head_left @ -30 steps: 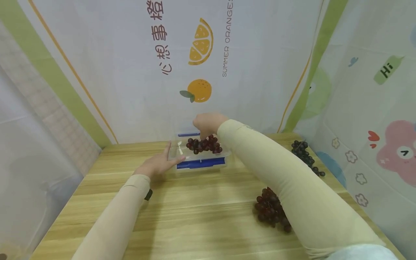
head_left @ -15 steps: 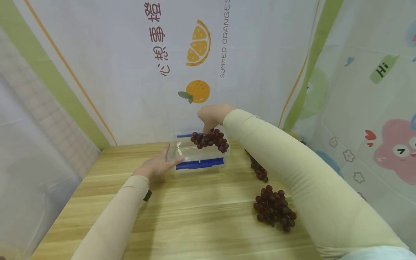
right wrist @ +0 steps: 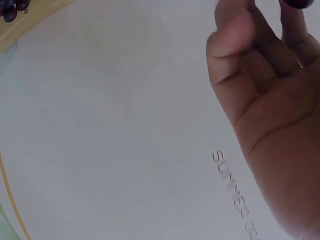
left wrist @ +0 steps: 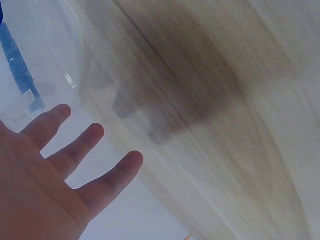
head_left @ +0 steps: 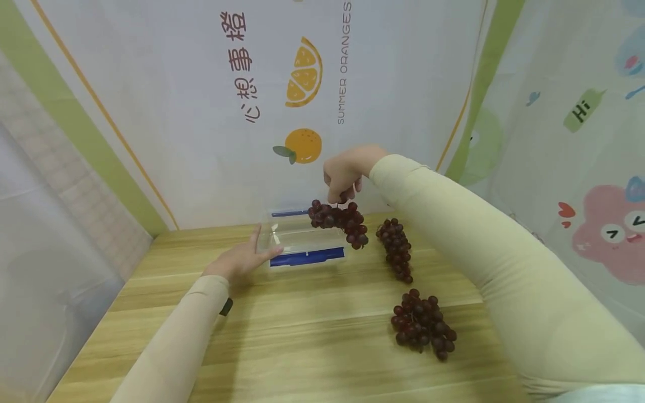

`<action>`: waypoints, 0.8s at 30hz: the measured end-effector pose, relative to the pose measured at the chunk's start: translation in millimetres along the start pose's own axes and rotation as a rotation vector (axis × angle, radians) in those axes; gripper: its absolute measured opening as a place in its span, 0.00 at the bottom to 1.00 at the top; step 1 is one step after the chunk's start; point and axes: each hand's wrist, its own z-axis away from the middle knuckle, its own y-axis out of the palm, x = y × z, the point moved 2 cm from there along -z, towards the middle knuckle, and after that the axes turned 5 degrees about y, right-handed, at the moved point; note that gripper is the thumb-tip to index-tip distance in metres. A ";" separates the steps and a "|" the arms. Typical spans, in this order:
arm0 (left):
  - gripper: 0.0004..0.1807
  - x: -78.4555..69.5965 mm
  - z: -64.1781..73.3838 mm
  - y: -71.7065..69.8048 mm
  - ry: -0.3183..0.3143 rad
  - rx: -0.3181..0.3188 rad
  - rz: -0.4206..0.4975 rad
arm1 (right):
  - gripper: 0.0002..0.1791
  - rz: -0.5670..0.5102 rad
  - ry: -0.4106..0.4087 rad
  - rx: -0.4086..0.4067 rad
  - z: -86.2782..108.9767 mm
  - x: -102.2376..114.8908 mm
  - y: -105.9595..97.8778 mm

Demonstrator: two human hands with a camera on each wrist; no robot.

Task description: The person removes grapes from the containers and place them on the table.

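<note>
My right hand pinches the stem of a dark red grape bunch, which hangs over the right end of a clear plastic box with blue clasps. In the right wrist view the right hand's fingers are bent, with one grape at the top edge. My left hand lies at the box's left end, thumb by the front corner and a finger along the side. Its fingers look straight and spread in the left wrist view, beside the box's blue clasp.
Two more dark red bunches lie on the wooden table: one long bunch right of the box, another bunch nearer the front. A white curtain printed with oranges stands close behind the box.
My right hand has risen and moved right, lifting the grape bunch up from inside the box. The long bunch has come out from behind my right sleeve. The left hand stays put.
</note>
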 end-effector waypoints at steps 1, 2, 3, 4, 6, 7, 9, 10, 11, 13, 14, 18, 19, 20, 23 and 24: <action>0.67 -0.2 -0.1 0.4 0.001 0.001 0.001 | 0.12 0.006 -0.003 -0.004 2.5 -3.3 -0.8; 0.66 -0.4 -0.3 0.8 0.002 0.001 0.002 | 0.13 0.013 -0.005 -0.010 5.5 -6.7 -1.7; 0.66 -0.5 -0.6 1.1 0.002 -0.002 0.003 | 0.13 0.020 -0.009 -0.019 8.9 -10.5 -2.7; 0.66 -0.7 -1.0 1.3 0.002 -0.005 0.001 | 0.14 0.020 -0.014 -0.025 13.2 -14.4 -3.6; 0.65 -1.2 -1.7 1.5 0.006 -0.009 0.000 | 0.15 0.020 -0.022 -0.043 23.1 -23.1 -5.1; 0.65 -1.5 -1.9 1.4 0.008 -0.011 0.001 | 0.14 0.017 -0.024 -0.053 28.6 -27.4 -5.3; 0.64 -1.7 -1.9 1.4 0.010 -0.013 0.001 | 0.13 0.014 -0.027 -0.070 39.8 -37.3 -4.7; 0.64 -1.8 -1.7 1.4 0.011 -0.013 0.001 | 0.12 0.014 -0.025 -0.077 45.2 -42.1 -3.9; 0.64 -1.9 -1.4 1.6 0.014 -0.012 -0.001 | 0.11 0.015 -0.023 -0.086 50.5 -47.1 -2.6; 0.65 -2.3 -0.6 1.8 0.018 -0.013 -0.002 | 0.10 0.016 -0.013 -0.098 61.0 -56.6 0.8; 0.65 -2.4 -0.2 2.0 0.018 -0.015 -0.003 | 0.09 0.016 -0.010 -0.106 66.4 -60.9 3.0; 0.65 -3.1 1.6 3.0 0.019 -0.019 0.003 | 0.09 0.010 -0.006 -0.112 85.3 -75.4 14.4; 0.65 -3.2 2.0 3.0 0.019 -0.019 0.004 | 0.09 0.004 -0.009 -0.113 89.6 -78.6 17.8; 0.65 -3.1 2.0 3.3 0.017 -0.019 0.005 | 0.09 -0.001 -0.012 -0.116 93.5 -81.9 21.4; 0.66 -3.4 1.6 3.4 0.009 -0.018 0.001 | 0.10 -0.030 -0.015 -0.121 105.9 -92.3 32.1; 0.66 -3.6 1.0 3.2 0.009 -0.019 0.000 | 0.10 -0.042 -0.011 -0.123 110.4 -95.9 35.6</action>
